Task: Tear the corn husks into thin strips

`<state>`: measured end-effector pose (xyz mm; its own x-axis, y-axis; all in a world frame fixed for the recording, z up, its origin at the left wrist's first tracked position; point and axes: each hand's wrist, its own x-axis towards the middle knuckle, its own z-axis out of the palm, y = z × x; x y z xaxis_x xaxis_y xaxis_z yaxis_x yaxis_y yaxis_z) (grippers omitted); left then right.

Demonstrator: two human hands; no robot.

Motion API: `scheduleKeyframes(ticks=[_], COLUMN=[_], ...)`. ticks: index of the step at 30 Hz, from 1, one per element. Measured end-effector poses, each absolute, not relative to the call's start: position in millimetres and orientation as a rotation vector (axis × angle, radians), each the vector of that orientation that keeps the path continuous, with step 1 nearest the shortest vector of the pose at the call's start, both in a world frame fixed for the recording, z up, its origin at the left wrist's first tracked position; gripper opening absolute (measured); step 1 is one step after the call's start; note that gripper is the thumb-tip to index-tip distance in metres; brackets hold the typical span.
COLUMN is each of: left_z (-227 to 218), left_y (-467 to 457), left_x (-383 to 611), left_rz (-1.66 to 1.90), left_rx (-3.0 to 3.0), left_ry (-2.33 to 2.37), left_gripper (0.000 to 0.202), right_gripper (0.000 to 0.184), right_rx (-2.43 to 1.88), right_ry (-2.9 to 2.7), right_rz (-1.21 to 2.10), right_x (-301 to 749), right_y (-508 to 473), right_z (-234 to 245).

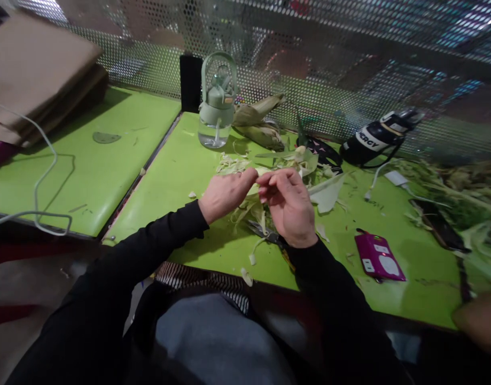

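Note:
My left hand (225,193) and my right hand (288,206) meet over the green table (189,160), both closed on a pale green corn husk (255,188) held between them. Thumbs and fingertips pinch its leaves. Torn husk strips (249,211) hang and lie under the hands. A pair of scissors (265,233) lies on the table just below my right hand, partly hidden by it. Both arms wear black sleeves.
A clear bottle with a pale green lid (217,101) stands at the back, with unhusked corn (261,125) beside it. A magenta phone (379,258) lies right, a black bag (375,140) behind. More husks (461,198) pile far right. A white cable (40,182) crosses the left table.

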<state>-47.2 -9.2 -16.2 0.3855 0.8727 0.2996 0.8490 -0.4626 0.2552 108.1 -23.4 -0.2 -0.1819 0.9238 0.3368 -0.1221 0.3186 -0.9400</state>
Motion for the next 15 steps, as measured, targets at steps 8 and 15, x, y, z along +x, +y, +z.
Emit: scheduleKeyframes(ticks=[8, 15], left_z=[-19, -17], left_y=[-11, -17], left_x=[-40, -40], left_rz=[0.707, 0.748], left_rx=[2.543, 2.543], left_ry=[1.663, 1.656], left_gripper=[0.027, 0.021], right_gripper=[0.033, 0.033], right_rx=[-0.682, -0.722], right_ry=[-1.124, -1.052], right_rz=[1.274, 1.436], right_x=[96, 88], right_y=[-30, -43], right_z=[-7, -14])
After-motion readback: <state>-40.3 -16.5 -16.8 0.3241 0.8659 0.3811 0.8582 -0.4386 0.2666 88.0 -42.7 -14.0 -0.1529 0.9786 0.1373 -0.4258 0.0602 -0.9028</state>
